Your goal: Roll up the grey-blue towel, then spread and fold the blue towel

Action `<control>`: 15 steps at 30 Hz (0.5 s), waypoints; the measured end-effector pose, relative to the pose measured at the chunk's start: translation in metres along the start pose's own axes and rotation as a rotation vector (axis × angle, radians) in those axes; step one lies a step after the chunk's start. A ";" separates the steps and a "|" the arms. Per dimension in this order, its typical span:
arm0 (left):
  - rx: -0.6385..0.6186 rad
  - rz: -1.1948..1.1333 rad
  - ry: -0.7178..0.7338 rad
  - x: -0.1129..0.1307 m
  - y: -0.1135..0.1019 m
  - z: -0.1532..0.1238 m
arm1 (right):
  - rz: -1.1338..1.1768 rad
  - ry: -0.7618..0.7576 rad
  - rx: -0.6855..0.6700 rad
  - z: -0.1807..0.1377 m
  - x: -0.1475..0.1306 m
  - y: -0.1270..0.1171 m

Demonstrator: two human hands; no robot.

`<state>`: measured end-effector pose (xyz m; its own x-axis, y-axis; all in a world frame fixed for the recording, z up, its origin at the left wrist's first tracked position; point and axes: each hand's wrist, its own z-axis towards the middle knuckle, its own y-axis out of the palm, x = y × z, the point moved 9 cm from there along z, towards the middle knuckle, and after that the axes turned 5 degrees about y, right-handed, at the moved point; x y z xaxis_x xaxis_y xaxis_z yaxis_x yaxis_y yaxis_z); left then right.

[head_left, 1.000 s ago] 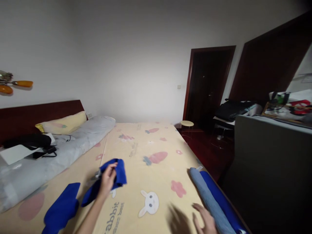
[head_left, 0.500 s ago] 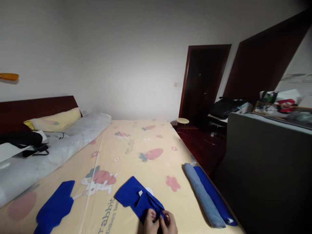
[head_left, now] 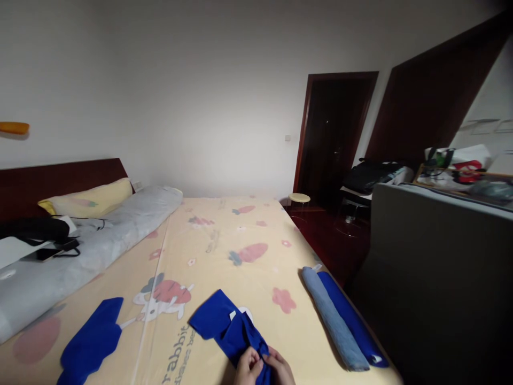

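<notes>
A royal-blue garment [head_left: 216, 318] with a small white tag lies partly folded on the yellow bedsheet [head_left: 224, 283], its near end bunched up at the bottom edge of the view. My left hand [head_left: 247, 368] pinches the bunched cloth, fingers curled. Close beside it, my right hand [head_left: 279, 368] grips the same garment from the other side with thumb and fingertips. Exactly which part of the garment they hold is hard to make out. Another blue cloth piece [head_left: 92, 339] lies flat at the left, apart from both hands.
A rolled pair of light-blue jeans [head_left: 334, 321] and a rolled blue cloth [head_left: 352, 321] lie along the bed's right edge. A grey quilt [head_left: 120, 235] and a pillow [head_left: 94, 199] line the left side. Beyond stands a round stool [head_left: 299, 198]; a grey panel [head_left: 436, 278] rises at right.
Both hands have shifted slightly around the bunched cloth, with the right hand a little lower and further right. The gathered end of the blue garment has changed shape; its far end stays put.
</notes>
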<state>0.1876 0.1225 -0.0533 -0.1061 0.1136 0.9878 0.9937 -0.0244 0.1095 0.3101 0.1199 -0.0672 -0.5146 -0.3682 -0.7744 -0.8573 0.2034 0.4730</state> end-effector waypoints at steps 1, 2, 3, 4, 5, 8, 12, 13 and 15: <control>-0.004 -0.041 -0.017 -0.001 -0.001 -0.001 | -0.002 0.007 -0.046 -0.002 -0.002 0.006; -0.004 -0.085 -0.037 -0.002 -0.002 -0.002 | -0.009 0.009 -0.080 -0.003 -0.003 0.011; 0.002 -0.130 -0.055 -0.003 -0.003 -0.004 | -0.019 0.009 -0.100 -0.004 -0.004 0.015; 0.015 -0.173 -0.070 -0.004 -0.005 -0.006 | -0.030 0.006 -0.106 -0.005 -0.004 0.016; 0.031 -0.211 -0.077 -0.004 -0.009 -0.007 | -0.038 0.003 -0.105 -0.006 -0.005 0.017; 0.214 -0.329 -0.115 -0.007 -0.038 -0.011 | -0.043 0.010 -0.121 -0.009 -0.006 0.016; 0.498 -0.401 -0.161 0.000 -0.103 -0.015 | 0.034 0.039 -0.081 -0.012 -0.024 -0.002; 0.528 -0.392 -0.152 0.007 -0.120 -0.014 | 0.066 0.049 -0.049 -0.011 -0.031 -0.010; 0.594 -0.361 -0.132 0.023 -0.157 -0.011 | 0.112 0.042 0.013 -0.006 -0.053 -0.027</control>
<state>0.0286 0.1176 -0.0461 -0.4651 0.1333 0.8752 0.7531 0.5792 0.3120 0.3601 0.1285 -0.0366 -0.6061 -0.3804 -0.6985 -0.7948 0.2574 0.5495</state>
